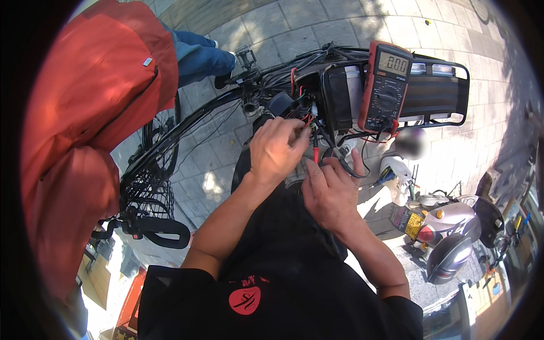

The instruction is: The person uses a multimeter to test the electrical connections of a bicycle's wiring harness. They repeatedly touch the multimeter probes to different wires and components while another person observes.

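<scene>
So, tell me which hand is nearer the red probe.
Right. The right hand holds the red probe at its fingertips; the left hand is to the probe's left, by the wires.

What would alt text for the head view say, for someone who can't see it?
The right hand holds a red probe near exposed wires on a bike, the left hand beside them. A red-cased multimeter rests on the black rack; a person in a red jacket is at left.

Outdoor paving [272, 31] of pale slabs spreads beyond the right grip [331, 198], patched with sunlight [442, 39] and shadow [368, 25]; a parked scooter [456, 218] stands well to that grip's right.
</scene>
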`<control>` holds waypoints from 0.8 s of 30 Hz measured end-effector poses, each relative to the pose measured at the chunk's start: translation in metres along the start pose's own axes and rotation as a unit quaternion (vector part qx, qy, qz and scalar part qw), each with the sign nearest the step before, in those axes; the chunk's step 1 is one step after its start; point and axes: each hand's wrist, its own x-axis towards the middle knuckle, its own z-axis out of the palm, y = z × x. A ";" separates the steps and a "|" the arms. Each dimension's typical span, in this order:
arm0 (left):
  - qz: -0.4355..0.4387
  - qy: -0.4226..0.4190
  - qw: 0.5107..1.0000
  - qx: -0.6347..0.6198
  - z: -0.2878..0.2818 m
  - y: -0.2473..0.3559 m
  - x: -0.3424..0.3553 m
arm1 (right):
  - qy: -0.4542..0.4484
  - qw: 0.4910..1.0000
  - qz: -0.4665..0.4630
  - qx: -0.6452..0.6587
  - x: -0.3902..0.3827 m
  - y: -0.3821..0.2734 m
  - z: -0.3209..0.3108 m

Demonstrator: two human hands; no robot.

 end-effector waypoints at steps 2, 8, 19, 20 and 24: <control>-0.016 -0.017 0.999 -0.044 0.000 0.002 -0.002 | -0.005 1.000 -0.001 0.001 0.001 -0.001 -0.001; 0.021 -0.120 0.983 -0.138 -0.006 0.007 0.002 | -0.009 1.000 -0.014 0.004 0.000 0.002 -0.001; 0.098 -0.209 0.970 -0.075 -0.015 0.001 0.017 | -0.012 1.000 -0.028 -0.001 -0.010 0.008 0.010; 0.116 -0.212 0.968 -0.073 -0.014 0.000 0.018 | -0.017 0.999 -0.030 -0.001 -0.011 0.009 0.010; 0.187 -0.203 0.959 -0.058 -0.011 -0.002 0.020 | -0.026 0.999 -0.037 -0.002 -0.012 0.012 0.012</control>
